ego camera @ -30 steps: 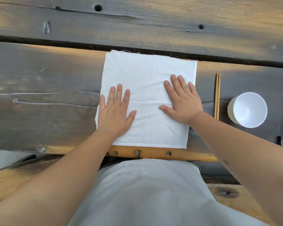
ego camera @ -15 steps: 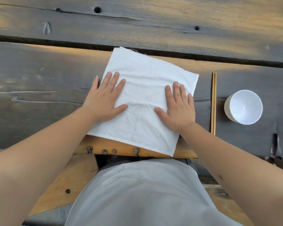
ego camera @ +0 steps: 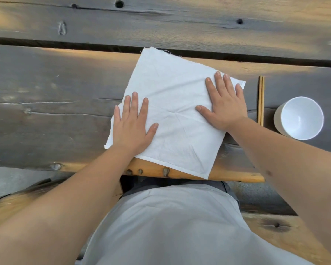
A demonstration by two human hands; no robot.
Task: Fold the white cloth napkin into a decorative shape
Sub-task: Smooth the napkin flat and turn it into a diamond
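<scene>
The tabletop [ego camera: 46, 88] is old wood, grey and weathered, with a rough matt face, dark knots, small holes and long cracks. Its near edge [ego camera: 237, 176] at the bottom centre of the frame shows lighter, yellowish bare wood. The napkin [ego camera: 176, 96] is white woven cloth, matt, with soft creases on its face; its upper edge looks raw with some loose threads, and its lower edge has a stitched hem. The 2 chopsticks [ego camera: 261, 100] at the right are light brown wood, smooth and matt. The cup [ego camera: 299, 118] at the far right is white and smooth, with a light gloss inside; ceramic or plastic, I cannot tell. The garment [ego camera: 164, 226] at the bottom is pale grey cloth, smooth and matt.
</scene>
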